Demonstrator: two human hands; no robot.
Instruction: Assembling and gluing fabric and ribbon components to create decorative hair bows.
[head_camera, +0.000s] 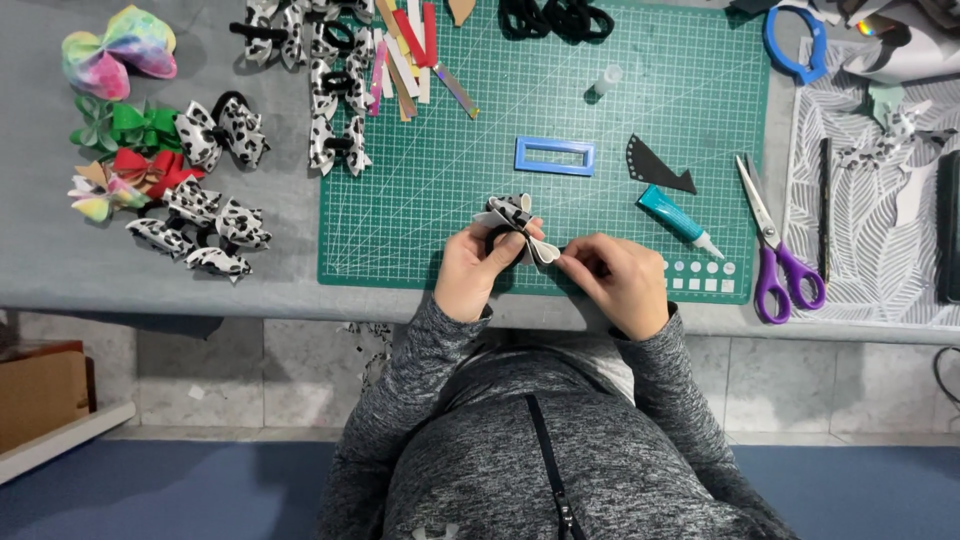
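- Bow (516, 222) in white with black spots sits at the near edge of the green cutting mat (450, 180), pinched between both hands, with a black loop showing at its middle.
- Left hand (470, 275) is curled round the bow's near left side, its thumb across the black loop; much of the bow's lower half is hidden behind those fingers.
- Right hand (620, 282) is closed narrow, fingertips pinching the bow's right tail; what lies under those fingertips cannot be made out.
- Glue tube (678, 220), teal with a white nozzle, lies slanted just right of the hands; any label on it is too small to tell.
- One blue rectangular frame (555, 155) lies flat on the mat beyond the bow, and one black scalloped cut-out (655, 165) lies to its right.
- One pair of purple-handled scissors (775, 245) rests off the mat's right edge, blades pointing away.
- Spotted finished bows (215, 135) lie on the grey table to the left; overlap makes an exact count uncertain, perhaps five there, more at the mat's top edge.
- Coloured bows number four: one tie-dye (118, 50), one green (125, 125), one red (150, 170), one pale pastel (100, 195).
- Ribbon strips (410, 50) and black elastic bands (555, 18) are cut off by the top of the frame.
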